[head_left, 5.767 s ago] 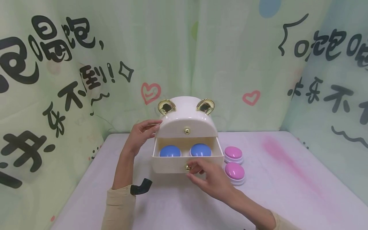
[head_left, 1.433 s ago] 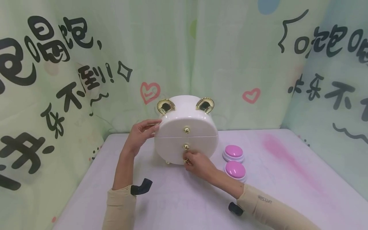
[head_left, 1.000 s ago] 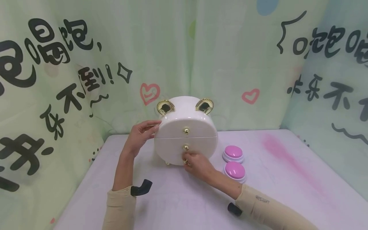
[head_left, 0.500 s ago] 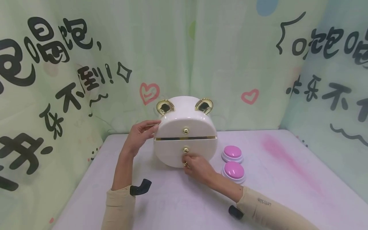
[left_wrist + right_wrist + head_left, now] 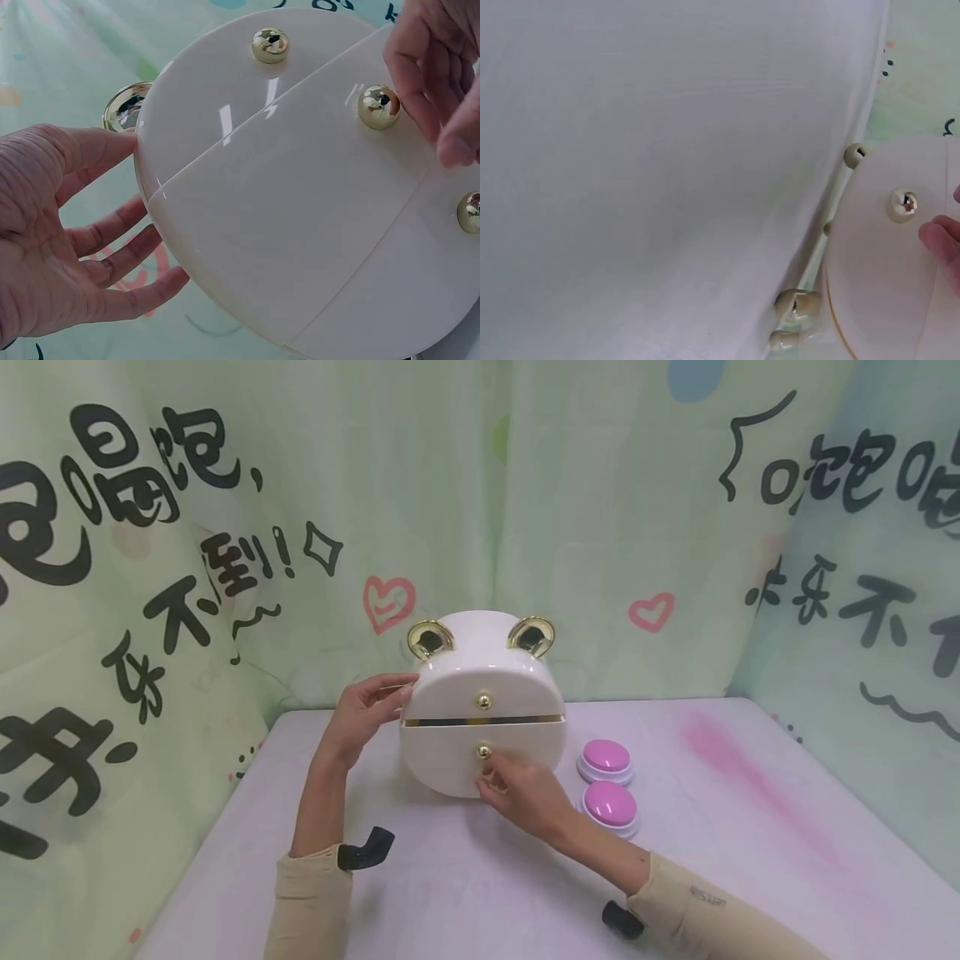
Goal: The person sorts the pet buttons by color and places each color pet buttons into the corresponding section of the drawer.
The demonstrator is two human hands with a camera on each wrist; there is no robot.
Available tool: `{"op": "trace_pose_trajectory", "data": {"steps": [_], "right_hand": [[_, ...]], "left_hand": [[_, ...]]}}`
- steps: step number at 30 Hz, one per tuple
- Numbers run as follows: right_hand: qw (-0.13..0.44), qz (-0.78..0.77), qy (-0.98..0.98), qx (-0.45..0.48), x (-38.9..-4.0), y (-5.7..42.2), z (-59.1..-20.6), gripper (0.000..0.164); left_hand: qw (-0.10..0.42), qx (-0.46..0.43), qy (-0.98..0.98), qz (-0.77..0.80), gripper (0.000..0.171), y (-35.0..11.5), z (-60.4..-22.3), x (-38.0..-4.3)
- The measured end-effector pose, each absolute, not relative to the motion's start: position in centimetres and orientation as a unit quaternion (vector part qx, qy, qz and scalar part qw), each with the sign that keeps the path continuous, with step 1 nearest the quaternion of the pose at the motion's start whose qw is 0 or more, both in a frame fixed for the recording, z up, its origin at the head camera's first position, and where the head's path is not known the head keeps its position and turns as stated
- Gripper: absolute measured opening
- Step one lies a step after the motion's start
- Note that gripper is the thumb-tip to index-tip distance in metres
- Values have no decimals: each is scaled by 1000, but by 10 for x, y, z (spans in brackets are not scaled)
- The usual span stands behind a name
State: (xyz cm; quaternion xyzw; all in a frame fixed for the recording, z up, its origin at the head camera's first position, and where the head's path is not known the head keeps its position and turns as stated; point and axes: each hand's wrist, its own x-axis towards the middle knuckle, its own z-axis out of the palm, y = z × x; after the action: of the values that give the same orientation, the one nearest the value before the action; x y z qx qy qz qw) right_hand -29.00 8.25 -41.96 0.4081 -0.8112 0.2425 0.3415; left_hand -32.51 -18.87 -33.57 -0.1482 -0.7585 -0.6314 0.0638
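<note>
**Touching white box (image 5: 480, 737) on table (image 5: 450, 893)**

Resting L hand (image 5: 365, 710) on box's L side w/ loose, spread fingers. Holding R hand (image 5: 532, 793) just beside gold mid knob (image 5: 483, 751) w/ fingers half curled, gripping nothing; unclear if touching. Seeing dark slit (image 5: 435, 722) below top drawer (image 5: 442, 693). Seeing two pink buttons (image 5: 611, 803) R of box, one behind other. Facing green curtain (image 5: 570, 485) w/ black lettering (image 5: 63, 752).

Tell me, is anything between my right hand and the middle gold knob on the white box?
Nothing visible stands between your right hand and the middle gold knob; the fingertips are beside it. The two pink-topped discs sit off to the right of the white box, outside that path.
</note>
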Motion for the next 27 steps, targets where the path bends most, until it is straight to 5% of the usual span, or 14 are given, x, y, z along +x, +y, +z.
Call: {"op": "trace_pose_trajectory", "data": {"steps": [27], "right_hand": [[355, 292, -797, 391, -287, 78, -399, 29]], "left_hand": [[66, -151, -755, -635, 37, -189, -336, -325]]}}
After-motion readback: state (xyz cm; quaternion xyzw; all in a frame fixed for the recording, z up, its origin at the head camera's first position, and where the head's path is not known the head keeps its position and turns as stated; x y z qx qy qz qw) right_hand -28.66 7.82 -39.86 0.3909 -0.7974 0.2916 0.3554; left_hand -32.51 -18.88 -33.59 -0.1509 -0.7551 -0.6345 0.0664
